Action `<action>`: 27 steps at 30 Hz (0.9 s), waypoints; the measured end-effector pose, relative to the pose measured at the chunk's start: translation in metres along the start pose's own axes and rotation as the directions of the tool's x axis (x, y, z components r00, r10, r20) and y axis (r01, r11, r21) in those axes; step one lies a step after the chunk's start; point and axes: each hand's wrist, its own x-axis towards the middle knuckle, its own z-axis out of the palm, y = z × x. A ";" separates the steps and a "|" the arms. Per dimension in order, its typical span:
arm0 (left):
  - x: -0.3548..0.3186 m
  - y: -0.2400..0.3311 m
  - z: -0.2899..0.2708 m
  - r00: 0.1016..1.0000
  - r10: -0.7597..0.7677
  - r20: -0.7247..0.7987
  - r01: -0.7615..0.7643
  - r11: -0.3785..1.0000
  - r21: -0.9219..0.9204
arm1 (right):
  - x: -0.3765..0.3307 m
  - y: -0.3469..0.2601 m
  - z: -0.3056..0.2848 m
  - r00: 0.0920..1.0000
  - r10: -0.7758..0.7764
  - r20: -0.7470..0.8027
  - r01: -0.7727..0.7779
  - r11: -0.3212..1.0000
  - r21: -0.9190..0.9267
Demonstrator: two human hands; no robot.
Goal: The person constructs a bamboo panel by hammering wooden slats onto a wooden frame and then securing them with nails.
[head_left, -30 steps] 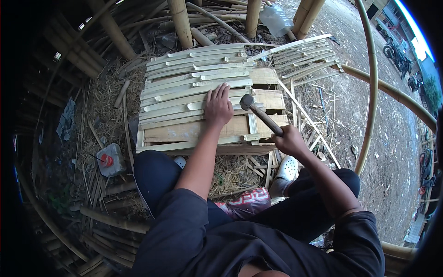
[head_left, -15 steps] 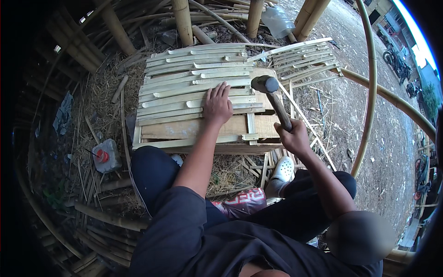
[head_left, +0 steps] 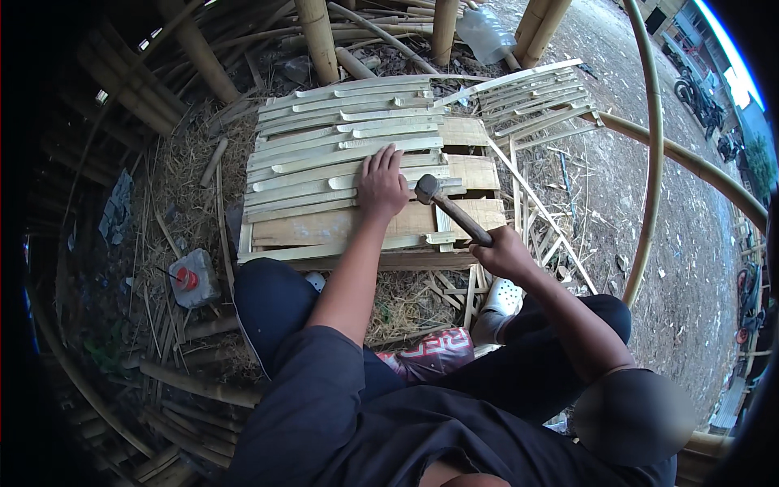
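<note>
My left hand (head_left: 382,185) lies flat on a panel of pale bamboo slats (head_left: 312,136), its fingers stretched out. The slats run side by side over a low wooden bench (head_left: 304,228), whose bare boards show at the near side and at the right. Closed around the handle of a hammer (head_left: 462,217) is my right hand (head_left: 505,252). The hammer's head is over the right ends of the slats, a little right of my left hand; I cannot tell whether it touches them. A short upright strip (head_left: 443,223) joins the slats near their right ends.
Another slatted bamboo panel (head_left: 540,101) leans beyond the bench at the right. A clear plastic jug (head_left: 487,37) lies near bamboo posts (head_left: 316,40). To the left are a block with a red container (head_left: 188,278) and scattered strips. A long bamboo pole (head_left: 654,154) curves along the right.
The hammer has swung down and to the left, from beside the slats to over their right ends. My right hand has lowered slightly; my left hand has stayed in place.
</note>
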 end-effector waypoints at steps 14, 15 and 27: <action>0.000 -0.001 -0.001 1.000 -0.004 0.025 0.004 1.000 0.011 | -0.003 -0.013 -0.015 0.922 -0.127 -0.366 0.249 0.917 0.311; 0.000 0.001 0.000 1.000 0.003 0.013 -0.003 1.000 0.025 | 0.002 -0.002 -0.008 0.923 -0.124 -0.364 0.246 0.918 0.311; 0.001 0.002 -0.001 0.998 -0.025 0.051 0.025 1.000 0.002 | 0.002 0.001 0.008 0.997 -0.029 -0.075 0.030 0.999 0.014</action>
